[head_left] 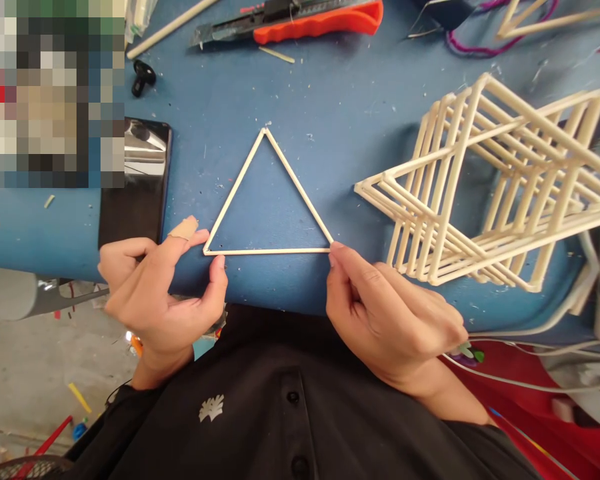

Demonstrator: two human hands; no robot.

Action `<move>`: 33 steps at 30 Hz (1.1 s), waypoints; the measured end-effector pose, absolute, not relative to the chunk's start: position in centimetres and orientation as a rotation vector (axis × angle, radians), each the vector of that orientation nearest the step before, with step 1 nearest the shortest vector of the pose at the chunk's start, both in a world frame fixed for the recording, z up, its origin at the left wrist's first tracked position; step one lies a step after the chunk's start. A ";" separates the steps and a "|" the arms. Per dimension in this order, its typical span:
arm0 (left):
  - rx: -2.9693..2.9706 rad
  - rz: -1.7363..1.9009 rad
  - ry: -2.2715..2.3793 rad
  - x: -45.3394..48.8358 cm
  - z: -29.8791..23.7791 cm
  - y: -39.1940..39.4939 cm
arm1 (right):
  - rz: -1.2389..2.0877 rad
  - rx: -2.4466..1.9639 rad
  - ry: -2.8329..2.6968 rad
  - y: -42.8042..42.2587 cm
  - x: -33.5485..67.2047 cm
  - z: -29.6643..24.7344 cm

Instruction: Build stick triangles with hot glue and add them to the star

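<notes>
A triangle of thin pale wooden sticks [270, 251] lies on the blue table in front of me, one corner pointing away. My left hand [167, 287] has its thumb against the bottom stick and its index finger by the left stick, holding the near left corner between them. A tan bandage [184, 229] wraps one of its fingers. The near right corner is pinched between thumb and index finger of my right hand [387, 310], which hides that joint. To the right stands a star-shaped lattice of stacked stick triangles [453, 193].
A utility knife with an orange handle [325, 21] lies at the back of the blue table [300, 93]. On the left are a dark phone-like slab [133, 207] and a small black knob [143, 78]. Purple cord [475, 50] and more sticks [555, 23] sit back right.
</notes>
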State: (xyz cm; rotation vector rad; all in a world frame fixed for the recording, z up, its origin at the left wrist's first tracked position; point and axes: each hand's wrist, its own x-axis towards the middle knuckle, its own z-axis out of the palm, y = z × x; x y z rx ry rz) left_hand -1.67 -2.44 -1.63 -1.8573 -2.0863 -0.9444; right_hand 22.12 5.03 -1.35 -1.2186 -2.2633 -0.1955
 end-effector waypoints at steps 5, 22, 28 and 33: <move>-1.923 -0.835 -2.107 -1.7 -1.2 -2.5 | -0.167 -1.201 -2.257 5.2 22.0 -1.4; -1.997 -0.723 -2.118 -2.3 0.1 -1.9 | -0.117 -1.242 -2.237 5.2 22.1 -1.6; -1.938 -0.880 -2.042 -2.3 -0.9 -2.9 | -0.138 -1.256 -2.262 5.0 22.5 -1.8; -1.769 -0.794 -1.974 -2.5 -2.5 -4.7 | -0.108 -1.269 -2.315 4.5 23.3 -2.0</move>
